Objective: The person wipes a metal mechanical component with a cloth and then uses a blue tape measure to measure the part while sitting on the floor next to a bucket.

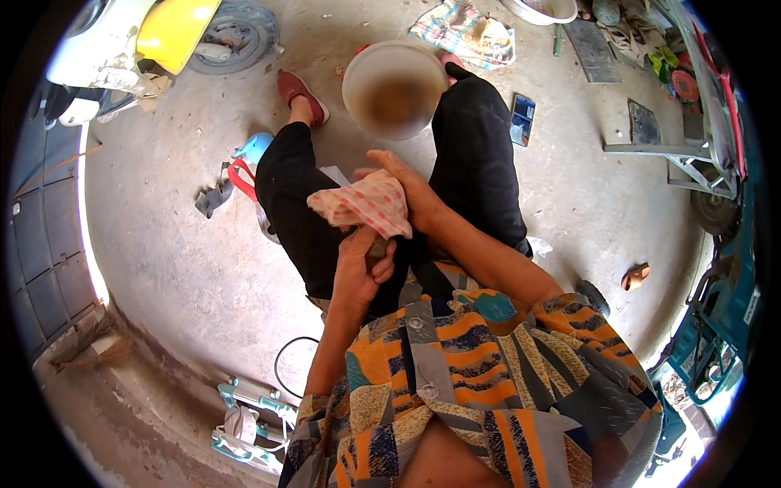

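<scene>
A white cloth (364,203) with pink-red spots is bunched up above my lap. My right hand (413,193) presses along its far right side, fingers pointing up-left and closed against the fabric. Just below the cloth, my left hand (359,272) is closed, its fingers curled around a small grey-brown thing (377,249). The cloth drapes over the top of that thing, so its kind cannot be made out. Between my feet stands a pale bucket (394,81) with blurred brownish contents.
On the floor lie a phone (522,119), a checked cloth (468,34), a dark flat board (592,51), a brown sandal (635,277) and a red strap (242,177). A wheel (234,37) is at far left, a metal frame (675,154) at right.
</scene>
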Demonstrator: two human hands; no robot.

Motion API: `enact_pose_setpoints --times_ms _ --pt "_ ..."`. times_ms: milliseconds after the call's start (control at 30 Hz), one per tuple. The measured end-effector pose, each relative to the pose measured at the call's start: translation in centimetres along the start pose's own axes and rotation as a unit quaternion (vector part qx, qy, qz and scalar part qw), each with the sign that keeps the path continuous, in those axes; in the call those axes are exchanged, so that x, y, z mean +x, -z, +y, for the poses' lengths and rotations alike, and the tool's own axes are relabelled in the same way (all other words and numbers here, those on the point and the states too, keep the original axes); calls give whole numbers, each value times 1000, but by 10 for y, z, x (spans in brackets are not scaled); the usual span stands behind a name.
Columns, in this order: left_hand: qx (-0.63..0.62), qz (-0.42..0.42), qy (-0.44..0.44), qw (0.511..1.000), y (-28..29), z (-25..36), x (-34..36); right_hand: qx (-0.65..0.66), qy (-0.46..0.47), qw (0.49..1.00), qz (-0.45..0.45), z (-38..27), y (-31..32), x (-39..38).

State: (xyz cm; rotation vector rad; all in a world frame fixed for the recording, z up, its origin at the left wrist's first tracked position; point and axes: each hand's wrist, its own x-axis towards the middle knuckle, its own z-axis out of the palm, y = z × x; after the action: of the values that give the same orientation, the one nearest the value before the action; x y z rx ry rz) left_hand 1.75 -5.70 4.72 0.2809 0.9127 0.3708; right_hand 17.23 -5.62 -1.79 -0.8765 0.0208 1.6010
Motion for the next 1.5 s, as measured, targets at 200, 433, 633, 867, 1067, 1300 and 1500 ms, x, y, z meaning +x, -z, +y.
enact_pose_setpoints --times_ms 200,433,633,867,1067,1300,1500 --pt "278 121 -130 944 -15 1 10 -75 45 995 -48 -7 -1 -9" --pt "587 164 -239 756 -14 -1 9 -12 -91 995 49 -6 10 1" --pt "685 187 -211 671 -27 4 -7 93 -174 979 -50 -4 20 13" --pt "736 214 -315 559 -32 7 -13 235 -171 956 -43 -3 1 2" --pt "782 220 -386 437 -25 13 -9 258 -128 952 -99 -7 -15 -11" --pt "861 178 -250 405 -18 4 3 95 -162 977 100 17 -11 -13" --pt "802 199 -275 492 -21 4 3 80 -162 978 106 5 -14 -9"
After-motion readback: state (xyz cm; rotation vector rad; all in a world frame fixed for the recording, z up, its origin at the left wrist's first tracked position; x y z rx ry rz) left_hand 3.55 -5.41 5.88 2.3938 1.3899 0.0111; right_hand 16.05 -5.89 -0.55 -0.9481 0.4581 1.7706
